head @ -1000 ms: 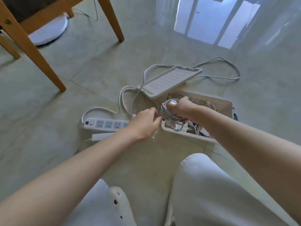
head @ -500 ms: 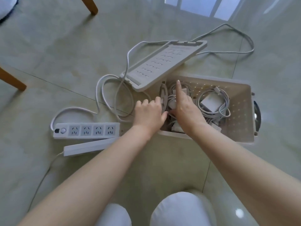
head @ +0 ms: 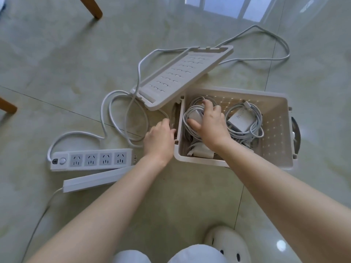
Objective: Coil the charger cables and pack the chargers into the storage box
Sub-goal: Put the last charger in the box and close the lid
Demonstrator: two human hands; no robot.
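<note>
The beige storage box [head: 199,161] stands open on the floor. My right hand [head: 210,124] reaches into its left half and rests on a white charger with coiled cable [head: 195,116], fingers draped over the coil and thumb on the brick. A second coiled charger [head: 240,120] lies to the right of it, and a third charger [head: 203,151] sits below my wrist. My left hand [head: 159,139] is outside the box, its curled fingers holding the left wall.
The slotted box lid [head: 182,76] leans on the box's back left corner. A white power strip [head: 91,159] and a second white strip [head: 95,180] lie left, with loose cable loops [head: 125,118]. A long cable [head: 266,33] trails behind. Chair legs [head: 93,6] stand far left.
My right hand carried the coiled charger down into the box and now lies flat on it. My left hand slid from the coil to the box's left wall. The camera tilted downward.
</note>
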